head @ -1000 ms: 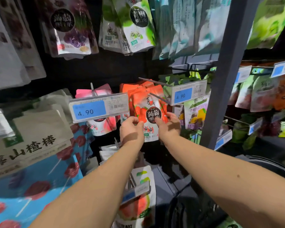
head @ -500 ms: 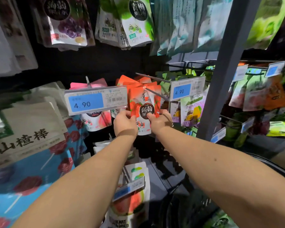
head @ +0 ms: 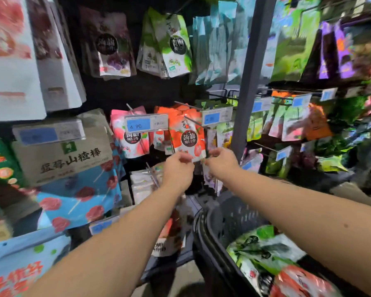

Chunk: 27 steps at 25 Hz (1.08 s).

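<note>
An orange-red snack pouch with a black round label hangs at the front of a row on a metal peg. My left hand pinches its lower left corner. My right hand pinches its lower right corner. Both arms reach forward from the bottom of the view. More orange pouches hang behind it.
A pink pouch hangs left behind a 4.90 price tag. A grey upright post stands right of the hands. A dark shopping basket at lower right holds green and red packets. Large bags fill the left side.
The view has tilted and pulled back, bringing the basket into sight. Both hands have slid from the pouch's sides down to its bottom corners.
</note>
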Each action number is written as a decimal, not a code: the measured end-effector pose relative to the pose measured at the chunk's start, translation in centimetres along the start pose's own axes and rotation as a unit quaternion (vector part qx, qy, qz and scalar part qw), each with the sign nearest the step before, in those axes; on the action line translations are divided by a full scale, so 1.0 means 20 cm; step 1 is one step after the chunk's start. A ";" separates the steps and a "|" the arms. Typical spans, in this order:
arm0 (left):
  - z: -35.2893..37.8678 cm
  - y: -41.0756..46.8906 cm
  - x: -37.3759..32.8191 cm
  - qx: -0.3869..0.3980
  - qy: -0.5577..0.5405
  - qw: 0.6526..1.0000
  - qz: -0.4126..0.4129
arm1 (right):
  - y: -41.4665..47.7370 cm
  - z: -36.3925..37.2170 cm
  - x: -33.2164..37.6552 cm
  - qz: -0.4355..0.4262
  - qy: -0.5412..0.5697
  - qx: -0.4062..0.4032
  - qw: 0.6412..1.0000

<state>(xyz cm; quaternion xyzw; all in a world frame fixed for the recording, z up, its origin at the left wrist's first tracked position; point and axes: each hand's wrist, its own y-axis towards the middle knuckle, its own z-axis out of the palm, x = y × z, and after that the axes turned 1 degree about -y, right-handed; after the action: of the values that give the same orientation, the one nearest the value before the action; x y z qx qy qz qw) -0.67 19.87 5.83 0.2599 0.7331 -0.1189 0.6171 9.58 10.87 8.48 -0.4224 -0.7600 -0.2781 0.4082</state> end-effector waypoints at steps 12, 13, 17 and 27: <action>0.43 -0.94 -0.08 0.218 0.095 0.971 0.028 | -0.95 -0.78 -0.72 0.132 0.024 0.030 0.991; 0.47 -0.98 -0.07 0.243 0.112 0.963 0.024 | -0.99 -0.83 -0.79 0.148 0.020 0.026 0.988; 0.62 -1.07 -0.04 0.387 0.199 0.900 0.001 | -1.08 -0.99 -1.01 0.212 -0.063 0.033 0.975; 0.91 -1.12 0.04 0.580 0.505 0.639 -0.013 | -1.09 -0.94 -1.19 0.231 -0.490 0.359 0.760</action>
<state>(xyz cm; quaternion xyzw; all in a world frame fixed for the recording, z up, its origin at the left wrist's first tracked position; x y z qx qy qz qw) 2.74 -7.74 -1.98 0.5745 0.7146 -0.3778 -0.1286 5.25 -24.05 -3.97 -0.4859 -0.7802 0.3629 0.1534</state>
